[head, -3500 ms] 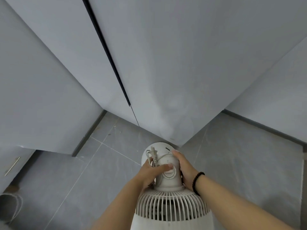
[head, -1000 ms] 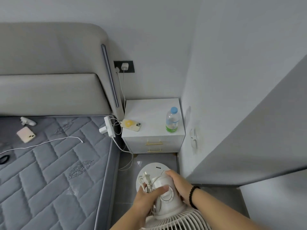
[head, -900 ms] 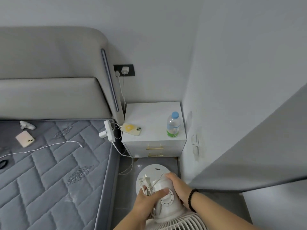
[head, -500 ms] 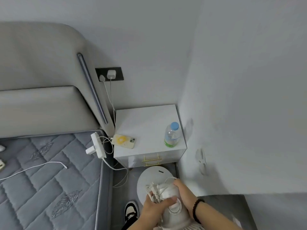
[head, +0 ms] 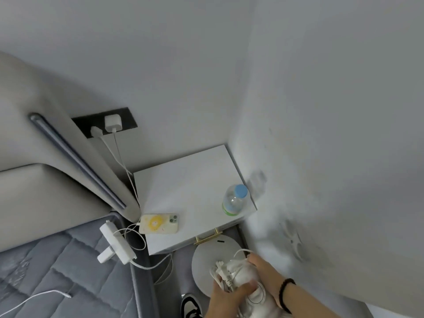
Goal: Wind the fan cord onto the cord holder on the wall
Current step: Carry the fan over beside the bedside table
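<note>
The white fan [head: 245, 275] is at the bottom of the head view, its round base [head: 206, 258] just in front of the nightstand. My left hand [head: 229, 297] grips the fan's motor housing and pins the bundled white cord and plug [head: 221, 271] against it. My right hand [head: 266, 278], with a black band on the wrist, holds the housing from the right side. On the right wall, low down, sits a white cord holder [head: 294, 241], blurred, a short way right of and above my hands.
A white nightstand [head: 190, 196] stands in the corner with a water bottle [head: 235, 200] and a charging phone [head: 159, 223]. A wall socket [head: 105, 122] holds two chargers. A power strip [head: 114, 246] lies on the bed [head: 57, 278] edge. My shoe [head: 190, 305] shows below.
The view swung from plain wall panels to the bedside corner, then tilted and closed in on the right wall. Both hands kept the same hold on the fan and cord.
</note>
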### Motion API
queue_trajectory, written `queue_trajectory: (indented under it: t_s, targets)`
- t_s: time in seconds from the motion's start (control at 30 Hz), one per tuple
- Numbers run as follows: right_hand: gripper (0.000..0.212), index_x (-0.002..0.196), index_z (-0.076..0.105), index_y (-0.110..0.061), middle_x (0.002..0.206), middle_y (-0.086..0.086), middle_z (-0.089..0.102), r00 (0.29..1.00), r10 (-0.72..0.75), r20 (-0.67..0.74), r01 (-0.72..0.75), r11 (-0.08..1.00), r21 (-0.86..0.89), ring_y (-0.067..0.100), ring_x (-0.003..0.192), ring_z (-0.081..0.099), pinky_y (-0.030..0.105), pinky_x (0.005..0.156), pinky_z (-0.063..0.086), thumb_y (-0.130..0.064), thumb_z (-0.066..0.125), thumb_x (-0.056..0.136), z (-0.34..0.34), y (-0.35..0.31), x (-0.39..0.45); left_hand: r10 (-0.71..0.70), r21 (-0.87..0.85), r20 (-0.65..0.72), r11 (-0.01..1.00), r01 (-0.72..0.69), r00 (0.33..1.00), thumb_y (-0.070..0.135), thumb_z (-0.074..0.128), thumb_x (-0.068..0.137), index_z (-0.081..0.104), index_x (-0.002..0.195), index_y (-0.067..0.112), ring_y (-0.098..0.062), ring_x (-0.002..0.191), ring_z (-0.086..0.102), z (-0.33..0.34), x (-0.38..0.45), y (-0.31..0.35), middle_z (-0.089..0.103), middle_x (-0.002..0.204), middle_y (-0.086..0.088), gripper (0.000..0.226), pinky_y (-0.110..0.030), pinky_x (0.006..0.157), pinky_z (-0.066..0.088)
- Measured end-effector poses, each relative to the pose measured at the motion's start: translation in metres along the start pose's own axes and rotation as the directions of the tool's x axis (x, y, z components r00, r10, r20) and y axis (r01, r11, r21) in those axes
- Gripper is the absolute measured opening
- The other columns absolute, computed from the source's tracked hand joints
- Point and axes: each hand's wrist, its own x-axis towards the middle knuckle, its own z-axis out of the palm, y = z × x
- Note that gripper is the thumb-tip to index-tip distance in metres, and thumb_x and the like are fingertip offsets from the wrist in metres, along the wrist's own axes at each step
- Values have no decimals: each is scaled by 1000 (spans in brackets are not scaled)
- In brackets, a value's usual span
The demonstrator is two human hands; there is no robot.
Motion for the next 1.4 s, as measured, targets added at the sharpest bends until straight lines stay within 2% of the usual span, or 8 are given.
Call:
queue_trajectory:
  t_s: [0.17,0.47,0.7,0.87,1.0,1.17,1.3,1.4]
  targets:
    - [25,74,50,-11,73,11,55,992,-29,-126,25,999,-33,23,71,52,32,70,43,-34,50,81,2,-18,21,7,82,76,997,-14,997,4,80,75,59,113,13,-5,81,71,-7,23,26,68,93,1,44,-8,57,49]
    - [23,66,41,-16,66,8,45,995,50,-81,-44,997,65,19,57,45,25,55,40,-30,42,85,6,-46,49,-151,-76,116,984,160,982,22,92,50,63,114,11,-34,94,72,-13,48,46,75,101,-16,71,-53,87,56]
    - [36,81,53,-14,79,11,52,996,30,-82,-32,999,-27,23,70,49,30,66,42,-48,55,67,7,-54,58,-211,60,85,977,206,974,26,83,71,69,105,15,-26,80,74,-17,42,64,77,89,-9,38,-36,65,59]
    - [38,88,57,-15,82,9,52,981,1,-194,-33,986,-166,20,69,48,28,63,38,-51,47,82,1,-55,41,-274,251,66,935,250,960,48,79,64,67,103,15,-26,80,70,-26,30,75,72,95,-10,52,-35,72,58]
    - [41,103,59,-9,93,9,59,965,-88,-249,29,972,-231,19,74,51,24,57,34,-44,43,92,-7,-64,25,-235,301,76,932,202,969,34,70,80,64,90,8,-18,56,64,-40,19,87,68,76,-9,29,-23,58,49]
    - [37,85,56,-9,89,14,53,946,-221,-236,144,941,-305,27,80,51,33,75,39,-44,44,81,-5,-81,-1,-143,126,106,984,129,984,24,67,82,63,100,1,-24,66,67,-41,0,101,70,81,-14,30,-32,68,55]
    - [37,112,56,7,97,15,59,945,-249,-213,195,950,-245,42,122,48,47,94,44,-23,46,94,-1,-85,-19,-39,-60,119,997,46,992,16,64,85,66,91,3,-25,59,62,-34,-13,117,67,72,-16,14,-32,65,51]
    - [33,117,56,-3,111,12,65,949,-261,-175,227,955,-191,32,101,60,36,82,47,-25,46,96,2,-82,-29,22,-61,120,998,-15,993,17,61,88,65,98,6,-26,62,63,-29,-16,126,68,74,-16,16,-33,68,50]
